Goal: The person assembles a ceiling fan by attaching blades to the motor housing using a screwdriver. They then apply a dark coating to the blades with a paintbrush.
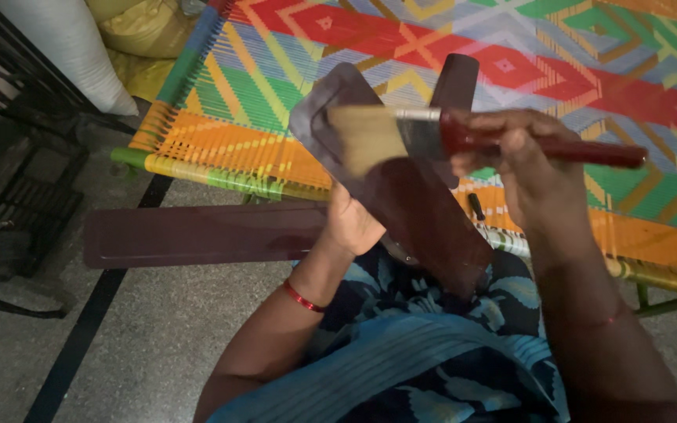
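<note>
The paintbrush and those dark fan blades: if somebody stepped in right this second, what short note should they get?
Right hand grips the red-handled paintbrush, bristles lying on the upper end of the dark brown blade.
Left hand props that blade from underneath, tilted over the lap.
A second blade sticks out to the left over the floor; a third points up over the woven cot.
How much is already brushed cannot be told.

We wear a blue garment printed with pale leaf shapes, a thin red bangle (304, 298) at our left wrist, arms bare.
</note>
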